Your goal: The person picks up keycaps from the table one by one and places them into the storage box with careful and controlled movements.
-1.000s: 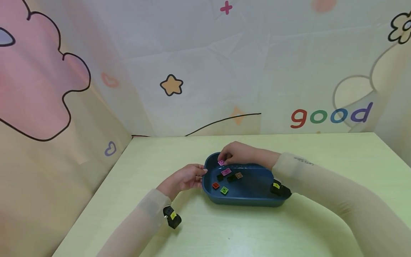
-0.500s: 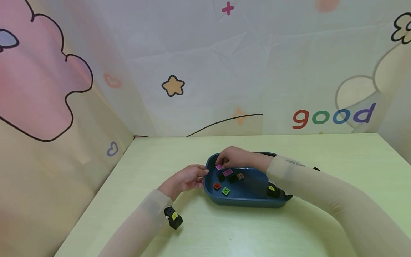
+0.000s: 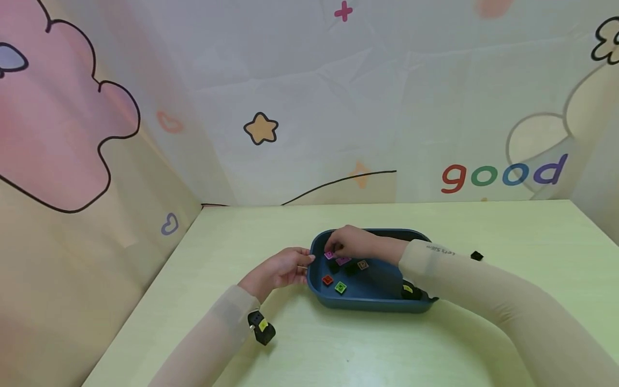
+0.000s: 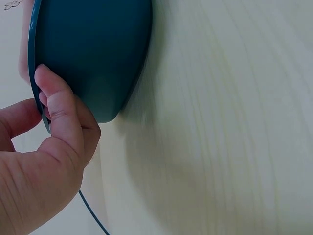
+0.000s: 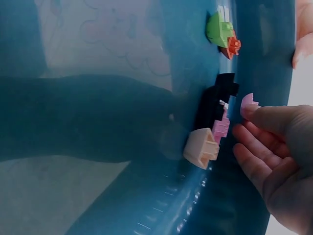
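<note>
A blue oval-ended tray (image 3: 377, 305) stands on the table, holding several small keycaps. My left hand (image 3: 285, 267) grips its left rim; in the left wrist view the thumb and fingers (image 4: 61, 110) lie on either side of that rim. Low inside the tray's left end, my right hand (image 3: 355, 242) pinches a pink keycap (image 5: 247, 103) between thumb and fingers. Beside that hand lie a wider pink keycap (image 5: 221, 128), black keycaps (image 5: 211, 105) and a peach-brown keycap (image 3: 362, 265). Nearer the front are a red keycap (image 3: 327, 280) and a green keycap (image 3: 340, 287).
The pale table (image 3: 271, 355) extends around the tray. A printed cloth (image 3: 319, 134) hangs behind it and along the left side. The right sleeve (image 3: 459, 274) crosses the tray's right end and covers part of it. Small black cameras (image 3: 261, 328) sit at the wrists.
My right hand has come lower into the tray with the pink keycap, now partly covering the wider pink one. My left hand keeps its grip on the rim. The view has shifted slightly.
</note>
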{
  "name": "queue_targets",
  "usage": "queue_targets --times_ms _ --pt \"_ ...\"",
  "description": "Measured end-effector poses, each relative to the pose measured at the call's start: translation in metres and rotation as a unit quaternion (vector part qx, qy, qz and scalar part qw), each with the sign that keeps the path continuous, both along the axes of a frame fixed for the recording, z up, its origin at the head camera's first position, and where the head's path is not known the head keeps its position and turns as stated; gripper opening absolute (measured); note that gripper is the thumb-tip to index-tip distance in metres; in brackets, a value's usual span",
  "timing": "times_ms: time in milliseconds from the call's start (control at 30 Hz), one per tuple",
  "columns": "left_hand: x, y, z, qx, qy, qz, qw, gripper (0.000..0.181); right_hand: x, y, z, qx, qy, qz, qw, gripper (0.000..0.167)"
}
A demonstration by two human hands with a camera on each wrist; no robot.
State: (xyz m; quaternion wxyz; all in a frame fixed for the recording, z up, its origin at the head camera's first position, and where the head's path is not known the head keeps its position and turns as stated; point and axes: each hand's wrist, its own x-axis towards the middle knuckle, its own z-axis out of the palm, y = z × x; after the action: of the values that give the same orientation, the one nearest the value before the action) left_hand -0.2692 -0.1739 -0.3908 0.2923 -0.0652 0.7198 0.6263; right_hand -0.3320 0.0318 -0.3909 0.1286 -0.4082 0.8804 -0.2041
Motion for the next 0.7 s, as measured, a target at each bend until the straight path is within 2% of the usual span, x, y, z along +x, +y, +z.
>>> queue_targets --times_ms 267,700 --pt "0.0011 -0.0003 0.0019 -0.001 0.001 -0.001 1.0000 0.017 0.0009 -0.0016 -0.0069 -0.011 -0.041 -0.008 0.9990 0.024" --pt "0.0000 -0.0012 -0.0001 0.002 -0.002 0.003 1.0000 0.009 0.0012 -0.0044 -0.0094 -0.010 -0.028 -0.002 0.9995 0.022"
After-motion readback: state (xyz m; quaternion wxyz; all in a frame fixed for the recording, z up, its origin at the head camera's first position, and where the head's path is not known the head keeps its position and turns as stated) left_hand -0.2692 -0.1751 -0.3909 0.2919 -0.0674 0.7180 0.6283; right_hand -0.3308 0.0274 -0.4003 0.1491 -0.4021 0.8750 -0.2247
